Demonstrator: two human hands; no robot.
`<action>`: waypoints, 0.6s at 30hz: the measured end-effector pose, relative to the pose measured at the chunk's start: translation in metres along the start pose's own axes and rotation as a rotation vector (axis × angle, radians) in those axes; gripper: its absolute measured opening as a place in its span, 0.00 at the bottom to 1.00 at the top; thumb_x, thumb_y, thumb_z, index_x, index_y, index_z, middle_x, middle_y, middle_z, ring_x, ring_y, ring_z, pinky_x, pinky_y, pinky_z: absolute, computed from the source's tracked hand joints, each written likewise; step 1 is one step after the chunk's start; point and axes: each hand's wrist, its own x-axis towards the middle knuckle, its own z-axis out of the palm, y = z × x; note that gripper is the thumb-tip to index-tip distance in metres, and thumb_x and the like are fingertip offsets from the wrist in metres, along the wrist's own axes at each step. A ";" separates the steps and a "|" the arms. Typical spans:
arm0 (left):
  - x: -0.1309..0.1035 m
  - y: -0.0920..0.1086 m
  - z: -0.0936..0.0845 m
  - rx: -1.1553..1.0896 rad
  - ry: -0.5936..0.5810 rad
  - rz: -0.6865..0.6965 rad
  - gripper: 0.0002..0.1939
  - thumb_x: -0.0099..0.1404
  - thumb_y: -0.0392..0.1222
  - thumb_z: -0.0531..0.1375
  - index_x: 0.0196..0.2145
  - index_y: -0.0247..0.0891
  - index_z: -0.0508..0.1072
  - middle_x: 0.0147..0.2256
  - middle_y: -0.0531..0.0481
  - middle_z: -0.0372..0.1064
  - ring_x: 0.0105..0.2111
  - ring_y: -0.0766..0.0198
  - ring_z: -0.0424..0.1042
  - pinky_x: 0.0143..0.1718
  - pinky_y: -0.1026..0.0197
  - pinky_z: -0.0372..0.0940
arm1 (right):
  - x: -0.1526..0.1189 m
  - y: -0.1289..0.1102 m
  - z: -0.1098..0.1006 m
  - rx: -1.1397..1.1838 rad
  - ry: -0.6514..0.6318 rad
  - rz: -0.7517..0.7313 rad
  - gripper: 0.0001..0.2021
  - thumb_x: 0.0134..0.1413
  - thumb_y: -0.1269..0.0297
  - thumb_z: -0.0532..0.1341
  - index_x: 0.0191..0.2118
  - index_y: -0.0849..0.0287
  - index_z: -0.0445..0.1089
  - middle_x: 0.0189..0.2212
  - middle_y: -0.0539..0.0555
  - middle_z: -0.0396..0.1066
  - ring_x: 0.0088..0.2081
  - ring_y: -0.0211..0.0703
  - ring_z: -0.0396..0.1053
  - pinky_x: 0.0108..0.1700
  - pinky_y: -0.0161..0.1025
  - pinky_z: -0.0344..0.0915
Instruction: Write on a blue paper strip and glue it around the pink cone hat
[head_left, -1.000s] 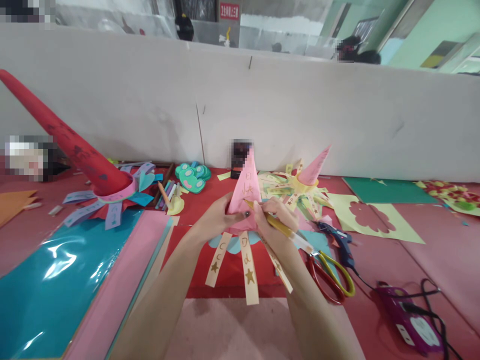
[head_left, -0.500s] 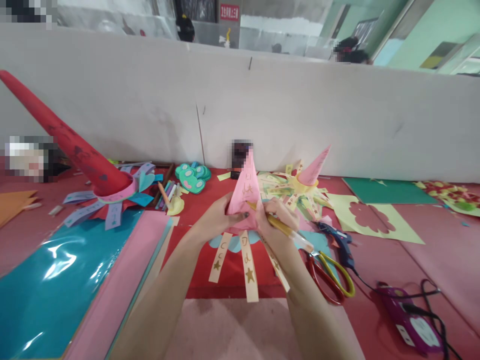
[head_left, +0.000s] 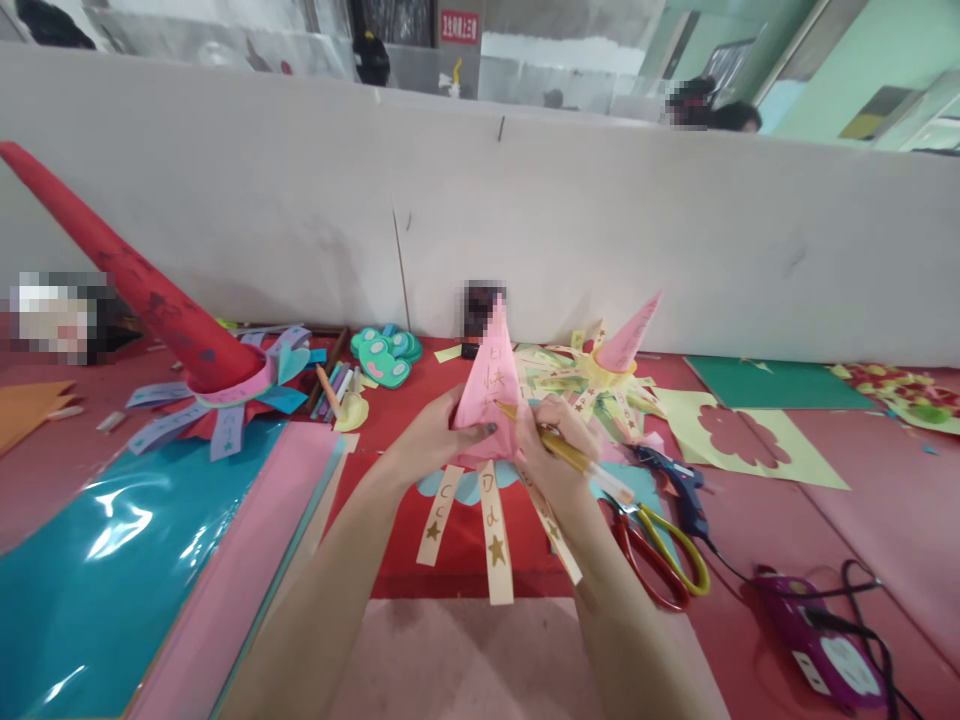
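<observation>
A pink paper cone (head_left: 491,375) with gold handwritten characters stands upright in front of me. My left hand (head_left: 435,430) grips its left side near the base, thumb across the front. In my right hand (head_left: 559,435) is a gold marker pen (head_left: 577,460), its tip against the cone's face and the hand resting along the cone's right side. Below the cone hang cream paper strips (head_left: 496,535) with letters and gold stars. Blue scalloped paper (head_left: 469,488) shows under the cone's base.
Scissors (head_left: 660,560) with red and yellow handles, a glue gun (head_left: 679,485) and a purple device (head_left: 817,630) with a cord lie right. Another pink cone (head_left: 628,335) stands behind. A red cone hat (head_left: 165,310) and blue glossy sheets (head_left: 120,530) are left. A white partition (head_left: 300,200) rises behind.
The marker tip has shifted very slightly on the cone's face, and the strips below have swung a little. My left hand keeps its hold.
</observation>
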 end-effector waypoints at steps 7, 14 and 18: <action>-0.001 0.003 0.001 -0.004 -0.009 0.006 0.20 0.56 0.39 0.58 0.48 0.38 0.66 0.46 0.48 0.70 0.46 0.56 0.69 0.46 0.55 0.64 | -0.002 0.000 0.001 -0.006 -0.001 0.035 0.13 0.49 0.75 0.61 0.21 0.57 0.57 0.17 0.44 0.58 0.20 0.30 0.54 0.24 0.32 0.56; -0.002 0.004 0.001 0.003 -0.020 0.005 0.20 0.56 0.38 0.58 0.48 0.37 0.66 0.46 0.48 0.70 0.45 0.56 0.69 0.44 0.56 0.65 | 0.000 0.002 0.002 0.011 -0.024 -0.048 0.13 0.48 0.77 0.60 0.21 0.57 0.57 0.18 0.44 0.59 0.20 0.31 0.54 0.24 0.32 0.56; -0.002 0.004 0.000 0.005 -0.013 0.003 0.21 0.56 0.40 0.58 0.48 0.37 0.67 0.45 0.48 0.70 0.45 0.56 0.70 0.43 0.56 0.66 | 0.000 0.001 0.002 0.003 -0.017 -0.029 0.15 0.48 0.78 0.60 0.20 0.57 0.54 0.17 0.44 0.57 0.20 0.30 0.54 0.23 0.32 0.56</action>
